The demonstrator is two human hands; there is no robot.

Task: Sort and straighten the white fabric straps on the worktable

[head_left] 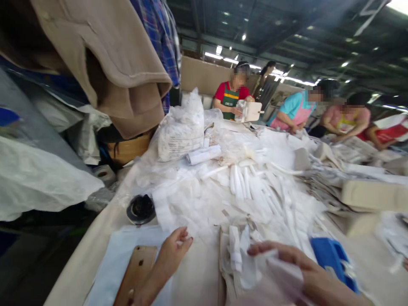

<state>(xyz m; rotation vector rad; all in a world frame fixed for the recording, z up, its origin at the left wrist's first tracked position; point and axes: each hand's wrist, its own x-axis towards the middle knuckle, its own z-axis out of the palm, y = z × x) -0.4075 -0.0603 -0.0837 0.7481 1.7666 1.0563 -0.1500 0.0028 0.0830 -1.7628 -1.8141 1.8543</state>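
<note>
White, thin, paper-like: one blurred sheet (pixel 283 276) above the front of the cream-covered desk (pixel 194 276), apparently grasped between thumb and fingers of your right grip (pixel 302 265), probably to hold it off the layers below. Your left grip (pixel 174 250): loosely curled, thumb near fingertips; whether anything thin is pinched there cannot be made out. Between the two, nearer the right: a beige-edged soft piece (pixel 220 250) bearing loose white wrapping and a narrow folded white strip (pixel 235 250), likely set there for reach from either side. Beside your left forearm and partly hidden by it: a gold smartphone (pixel 140 265), back upward on a flat pale-blue sheet (pixel 110 255), presumably placed aside to spare the middle. Beyond: one round black dish-like object (pixel 141 209), contents unclear. Near your right forearm: a bright-blue plastic holder (pixel 331 255), in the way of any outward sweep. Farther: a broad heap of white translucent sheeting (pixel 188 199), obstructing the desk's middle; a rolled white paper (pixel 204 155); a bulging white plastic sack (pixel 181 131); at right, a padded beige panel (pixel 376 195). Upper left: a hanging brown coat (pixel 127 63).
</note>
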